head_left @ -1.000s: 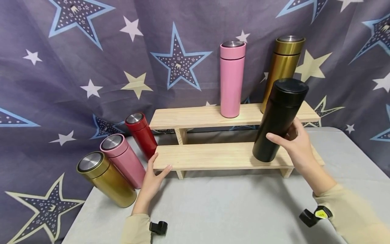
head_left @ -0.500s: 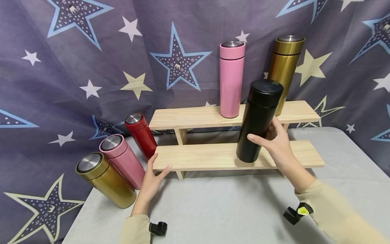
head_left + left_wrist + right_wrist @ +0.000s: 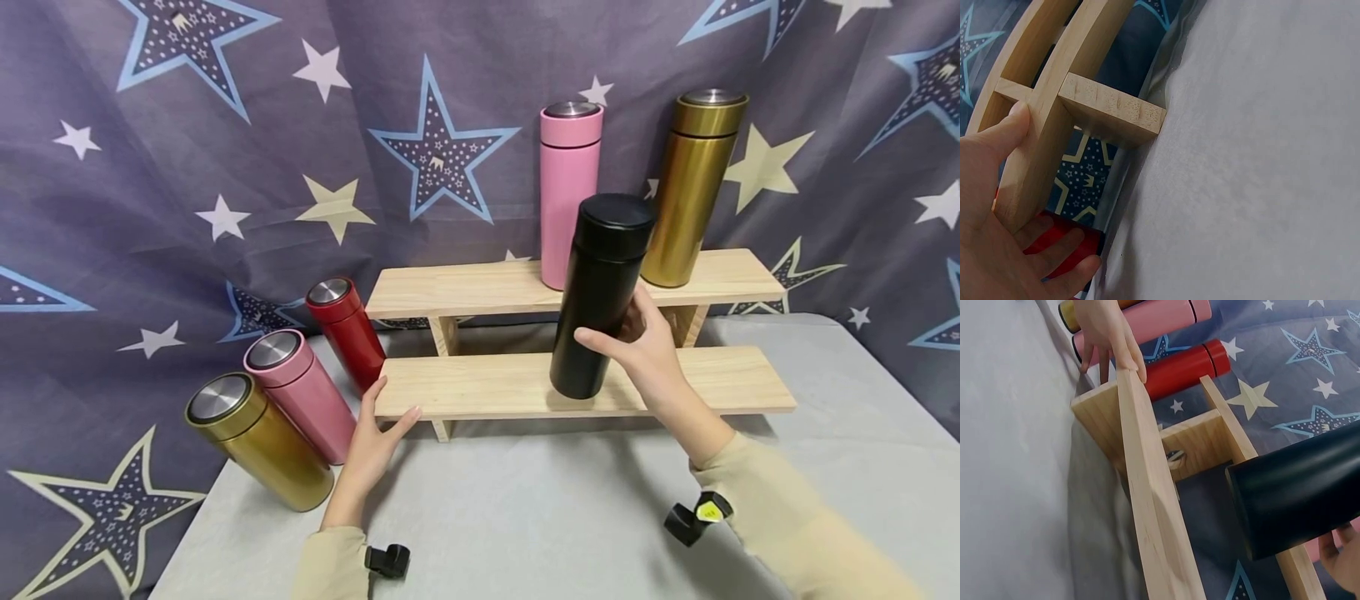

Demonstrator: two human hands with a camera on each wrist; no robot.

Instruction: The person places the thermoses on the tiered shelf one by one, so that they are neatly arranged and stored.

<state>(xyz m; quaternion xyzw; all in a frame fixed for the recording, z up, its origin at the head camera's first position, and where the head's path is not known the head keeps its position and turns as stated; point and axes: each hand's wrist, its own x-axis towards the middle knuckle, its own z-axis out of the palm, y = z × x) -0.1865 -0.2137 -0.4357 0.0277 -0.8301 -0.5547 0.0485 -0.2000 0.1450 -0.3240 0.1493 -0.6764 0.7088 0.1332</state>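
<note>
My right hand (image 3: pixel 651 358) grips a black thermos bottle (image 3: pixel 600 287) from its right side, thumb across the front. The bottle tilts slightly and hangs over the lower board of a two-tier wooden shelf (image 3: pixel 465 387); in the right wrist view a gap separates its base (image 3: pixel 1241 512) from that board. My left hand (image 3: pixel 369 454) holds the left end of the lower board. In the left wrist view, the thumb (image 3: pixel 1013 128) presses the board while the other fingers lie below it. On the upper board stand a pink thermos (image 3: pixel 570 192) and a gold thermos (image 3: pixel 690 200).
Left of the shelf, a red thermos (image 3: pixel 348 337), a pink thermos (image 3: pixel 307 400) and a gold thermos (image 3: pixel 266 446) stand on the grey-covered table (image 3: pixel 525 517). The red one is close to my left fingers. A star-patterned curtain (image 3: pixel 262 167) hangs behind.
My right hand has carried the black thermos leftward along the lower board, uncovering the gold thermos behind it. My left hand stays on the board's end.
</note>
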